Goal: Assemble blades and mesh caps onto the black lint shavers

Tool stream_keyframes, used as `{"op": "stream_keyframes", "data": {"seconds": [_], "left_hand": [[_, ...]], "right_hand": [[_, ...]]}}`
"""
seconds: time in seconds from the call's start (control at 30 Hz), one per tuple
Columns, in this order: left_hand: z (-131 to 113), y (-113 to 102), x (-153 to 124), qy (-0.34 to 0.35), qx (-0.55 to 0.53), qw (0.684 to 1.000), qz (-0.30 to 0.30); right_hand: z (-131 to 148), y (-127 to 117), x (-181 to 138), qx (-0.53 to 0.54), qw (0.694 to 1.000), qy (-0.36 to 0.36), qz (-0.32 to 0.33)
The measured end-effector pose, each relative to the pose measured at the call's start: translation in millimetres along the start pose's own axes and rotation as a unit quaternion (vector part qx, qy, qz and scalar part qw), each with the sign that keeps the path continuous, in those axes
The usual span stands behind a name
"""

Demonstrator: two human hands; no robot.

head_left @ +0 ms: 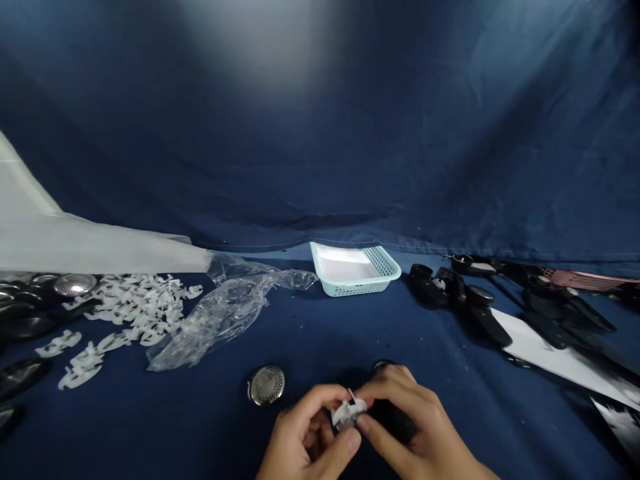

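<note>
At the bottom centre both hands meet over the blue cloth. My left hand [306,437] pinches a small white plastic piece [349,412] between thumb and fingers. My right hand [410,427] is closed round a black part [395,420], mostly hidden under its fingers, and its fingertips also touch the white piece. A round perforated metal disc [267,385] lies on the cloth just left of my left hand.
A heap of white plastic pieces [135,310] and a crumpled clear bag [220,313] lie at left, with dark round parts [30,307] at the far left. A pale blue basket [356,269] sits at centre back. Black handled parts [480,300] and white sheets [560,360] lie right.
</note>
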State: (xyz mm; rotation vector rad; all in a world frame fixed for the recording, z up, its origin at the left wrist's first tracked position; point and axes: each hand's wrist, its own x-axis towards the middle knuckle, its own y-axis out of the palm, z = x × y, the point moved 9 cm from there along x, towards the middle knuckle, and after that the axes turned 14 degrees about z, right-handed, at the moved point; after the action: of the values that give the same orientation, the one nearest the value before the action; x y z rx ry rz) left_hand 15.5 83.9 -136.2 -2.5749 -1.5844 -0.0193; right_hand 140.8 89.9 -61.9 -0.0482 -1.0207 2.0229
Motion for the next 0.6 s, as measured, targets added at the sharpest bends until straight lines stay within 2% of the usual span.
{"op": "stream_keyframes", "data": {"seconds": [0.13, 0.3, 0.5, 0.6], "left_hand": [[-14.1, -4.8, -0.8, 0.03, 0.081, 0.996, -0.018], [-37.2, -8.1, -5.3, 0.058, 0.124, 0.99, -0.024], [-40.2, -6.0, -8.3, 0.078, 0.12, 0.99, -0.003], [-41.5, -7.3, -12.3, 0.1, 0.118, 0.988, -0.021]], "right_hand": [[9.9, -0.8, -3.0, -0.029, 0.999, -0.012, -0.023], [21.7, -4.7, -8.1, -0.034, 0.997, -0.009, -0.062], [32.4, -2.7, -4.7, 0.019, 0.994, -0.088, -0.054], [34.1, -2.2, -6.2, 0.035, 0.991, -0.115, -0.064]]}}
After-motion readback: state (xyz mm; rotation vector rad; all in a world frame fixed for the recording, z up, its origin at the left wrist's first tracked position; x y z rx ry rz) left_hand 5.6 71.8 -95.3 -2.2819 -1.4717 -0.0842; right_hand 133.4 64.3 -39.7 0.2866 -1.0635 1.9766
